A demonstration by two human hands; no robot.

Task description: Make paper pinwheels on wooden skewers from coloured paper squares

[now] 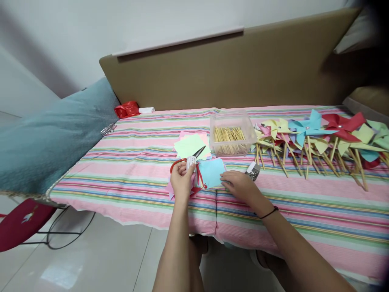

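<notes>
My left hand (180, 177) is closed on a small white piece with printing (191, 161), pinched between thumb and fingers. Scissors (199, 151) with red handles lie partly hidden under this hand, dark blades pointing away. To its right is a stack of square paper sheets (211, 172), light blue on top, with red strips at its left edge. My right hand (238, 184) has its fingers at the right edge of that stack. Pink and purple paper (170, 189) shows below my left hand. Behind the scissors lie pale green and pink sheets (192, 145).
A clear plastic box (229, 150) holds many wooden sticks. Finished paper pinwheels (308, 127) are piled at the right. Beside my right wrist sits a small container of metal pieces (253, 171). A red bag (127, 109) lies at the back left on the striped cloth (121, 174).
</notes>
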